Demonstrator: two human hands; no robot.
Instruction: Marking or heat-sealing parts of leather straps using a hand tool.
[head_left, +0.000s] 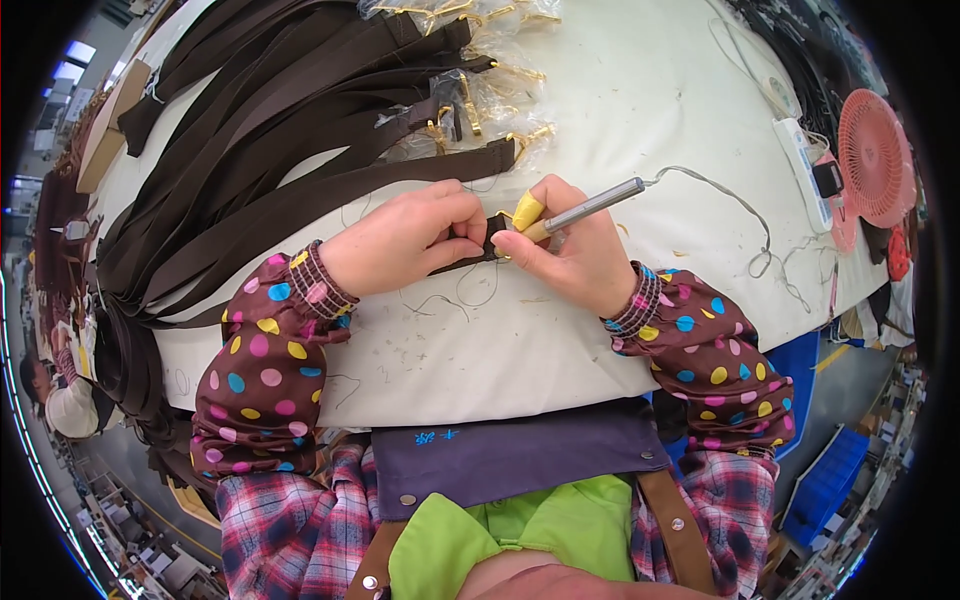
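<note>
My left hand [405, 238] pinches the end of a dark brown strap [493, 238] above the white table, its fingers closed. A gold-coloured metal fitting [505, 215] shows at that strap end. In my right hand [585, 255] is a corded pen-shaped tool [603, 202] with a silver barrel, slanting down left toward the strap end. Its tip is hidden by my fingers, so I cannot tell whether it touches the strap. A yellow cover [527, 211] wraps one right fingertip.
Many dark brown straps [250, 160] lie bundled at the left, with gold clasps in clear plastic [470, 100] at their ends. On the right, a grey cord [735, 195] crosses the white table [660, 110] near a white power strip [803, 175] and a pink fan [876, 158]. Loose threads lie nearby.
</note>
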